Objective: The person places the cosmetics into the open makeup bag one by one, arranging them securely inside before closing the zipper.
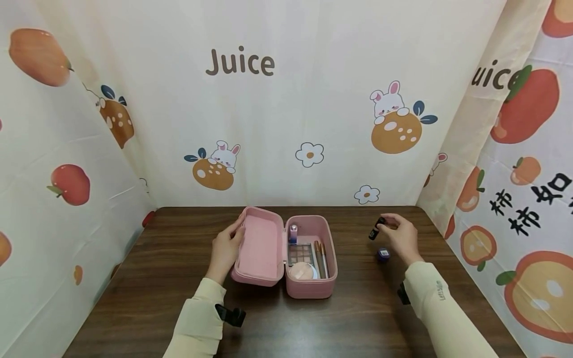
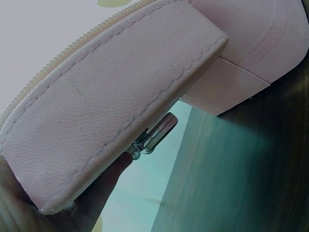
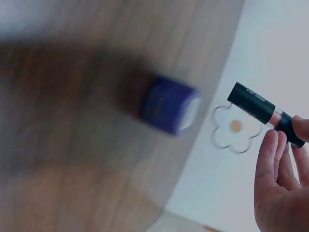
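A pink makeup case [image 1: 312, 288] stands on the table with its lid [image 1: 259, 243] swung out to the left. My left hand [image 1: 226, 251] grips the lid's left edge, thumb and fingers on either side in the left wrist view. Inside the case lie a palette [image 1: 300, 253], a round powder compact [image 1: 301, 271], two slim brown-and-silver sticks [image 1: 321, 256] and a small purple item [image 1: 293, 233]. To the right, my right hand [image 1: 400, 237] pinches a black lipstick tube [image 3: 252, 104] with a pinkish band, held above the table. Below it is a small dark purple jar [image 1: 383, 254].
The brown wooden table [image 1: 358, 318] ends at a printed curtain [image 1: 309, 99] behind, with more curtain at both sides. A metal clasp [image 2: 159, 133] sticks out from the lid's edge near my left fingers.
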Motion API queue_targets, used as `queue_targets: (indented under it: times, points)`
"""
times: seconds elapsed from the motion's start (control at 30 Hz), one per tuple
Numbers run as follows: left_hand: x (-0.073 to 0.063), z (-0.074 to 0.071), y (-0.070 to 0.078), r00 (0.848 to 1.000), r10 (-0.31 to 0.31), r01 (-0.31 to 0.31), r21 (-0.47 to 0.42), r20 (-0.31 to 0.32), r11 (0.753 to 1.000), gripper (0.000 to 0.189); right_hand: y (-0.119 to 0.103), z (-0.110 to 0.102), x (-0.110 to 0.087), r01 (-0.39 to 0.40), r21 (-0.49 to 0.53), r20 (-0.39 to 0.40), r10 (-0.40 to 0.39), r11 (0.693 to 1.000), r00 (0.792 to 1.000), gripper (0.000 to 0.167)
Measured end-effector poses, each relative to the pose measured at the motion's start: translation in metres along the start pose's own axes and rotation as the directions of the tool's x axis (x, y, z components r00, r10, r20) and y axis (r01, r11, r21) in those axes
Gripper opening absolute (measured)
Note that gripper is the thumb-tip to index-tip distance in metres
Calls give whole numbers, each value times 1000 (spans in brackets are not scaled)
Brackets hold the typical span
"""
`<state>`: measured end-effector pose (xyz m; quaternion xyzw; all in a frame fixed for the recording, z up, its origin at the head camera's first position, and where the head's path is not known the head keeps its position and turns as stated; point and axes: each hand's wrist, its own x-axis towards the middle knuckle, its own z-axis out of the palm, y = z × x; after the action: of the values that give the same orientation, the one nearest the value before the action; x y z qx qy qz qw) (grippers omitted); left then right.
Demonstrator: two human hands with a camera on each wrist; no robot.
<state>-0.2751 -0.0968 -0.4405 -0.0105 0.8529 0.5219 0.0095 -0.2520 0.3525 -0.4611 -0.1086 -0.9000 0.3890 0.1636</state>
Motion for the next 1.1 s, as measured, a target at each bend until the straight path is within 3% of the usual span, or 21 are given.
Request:
queue_targets:
  times: [0.57,1.1]
  points:
    - [0,-2,-1,1000,-5,5,1,-3,1000,44,-67,28,13,124,96,55,-130,988,990,35]
    - [0,0,1,1000,-9,9,-7,-8,1000,43,-106,57,16,178,169,114,-198,970,974,32]
